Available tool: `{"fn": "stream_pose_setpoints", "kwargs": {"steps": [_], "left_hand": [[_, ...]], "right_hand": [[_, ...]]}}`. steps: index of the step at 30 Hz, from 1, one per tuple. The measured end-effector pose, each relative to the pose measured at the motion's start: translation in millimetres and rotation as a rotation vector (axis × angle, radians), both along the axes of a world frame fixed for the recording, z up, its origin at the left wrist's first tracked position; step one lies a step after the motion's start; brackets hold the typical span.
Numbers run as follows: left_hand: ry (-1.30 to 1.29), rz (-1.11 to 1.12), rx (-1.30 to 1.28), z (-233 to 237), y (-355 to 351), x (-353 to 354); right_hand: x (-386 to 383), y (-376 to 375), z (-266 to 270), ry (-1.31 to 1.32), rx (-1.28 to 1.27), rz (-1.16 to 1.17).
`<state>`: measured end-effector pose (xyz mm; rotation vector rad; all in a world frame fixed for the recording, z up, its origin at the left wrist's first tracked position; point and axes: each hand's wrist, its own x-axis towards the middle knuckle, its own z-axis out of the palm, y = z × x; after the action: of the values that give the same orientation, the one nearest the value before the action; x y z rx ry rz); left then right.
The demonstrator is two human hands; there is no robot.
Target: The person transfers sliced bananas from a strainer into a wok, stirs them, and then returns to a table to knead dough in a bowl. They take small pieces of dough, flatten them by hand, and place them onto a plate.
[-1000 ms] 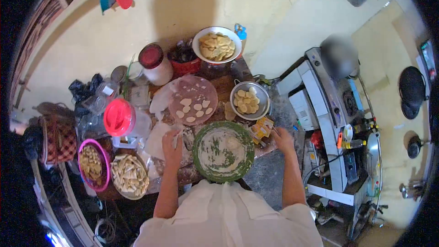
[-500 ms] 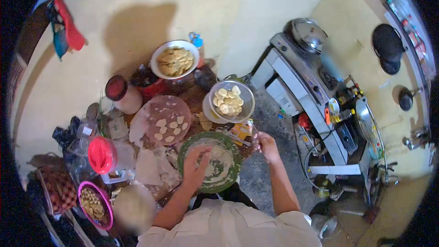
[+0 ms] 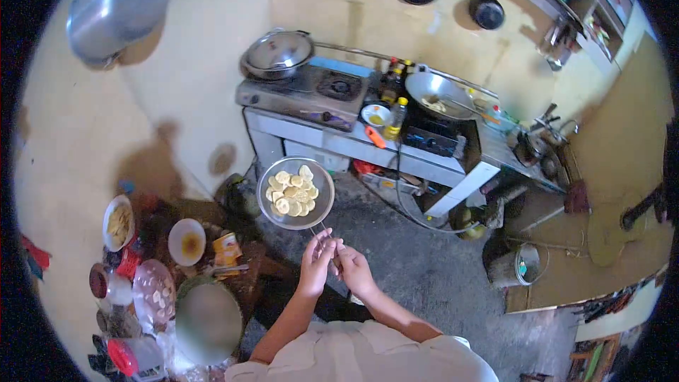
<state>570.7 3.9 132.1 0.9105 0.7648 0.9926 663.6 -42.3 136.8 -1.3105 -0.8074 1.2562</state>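
A round wire strainer (image 3: 325,206) with several pale, flat round pieces (image 3: 290,191) in it hangs over the floor, ahead of my body. My left hand (image 3: 316,263) is closed around the strainer's thin handle. Right beside it, my right hand (image 3: 353,269) grips the end of the same handle, and the fingers of both hands nearly touch. On the table at the lower left stands a white bowl (image 3: 187,232) with a brownish liquid or residue in it. The green plate (image 3: 185,288) next to it is largely blurred.
Ahead are a gas stove (image 3: 308,92) with a lidded pot (image 3: 277,53), and a wok (image 3: 442,93) holding some pale pieces. An oil bottle (image 3: 396,117) and a small dish (image 3: 375,114) stand between. A hose (image 3: 403,191) hangs before the counter; a bucket (image 3: 511,269) stands right.
My view has turned right, from the table towards the stove. The strainer has left the bowl on the table. My left hand has moved from the green plate to the strainer handle.
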Motion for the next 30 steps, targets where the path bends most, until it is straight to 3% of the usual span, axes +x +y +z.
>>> {"fn": "stream_pose_setpoints", "kwargs": {"steps": [5,8,9,12,17,23,26,30], "left_hand": [[0.043,-0.069,0.079,10,3,121],[0.041,-0.114,0.135,13,14,174],[0.043,-0.128,0.164,16,19,189],[0.082,-0.171,0.164,32,44,240],[0.117,-0.246,0.092,28,110,294],[0.086,-0.128,-0.068,5,192,369],[0.048,-0.054,-0.09,0,236,414],[0.028,-0.002,-0.098,2,271,469]], "right_hand": [[98,-8,28,0.104,0.015,-0.258],[146,-4,8,-0.111,0.073,-0.303],[161,-3,12,-0.036,0.04,-0.298],[221,-3,41,-0.241,-0.008,-0.277],[335,11,28,-0.633,-0.011,-0.466],[508,61,24,-1.231,-0.028,-0.592],[593,106,33,-1.446,-0.231,-0.56],[712,166,-5,-1.696,-0.335,-0.578]]}}
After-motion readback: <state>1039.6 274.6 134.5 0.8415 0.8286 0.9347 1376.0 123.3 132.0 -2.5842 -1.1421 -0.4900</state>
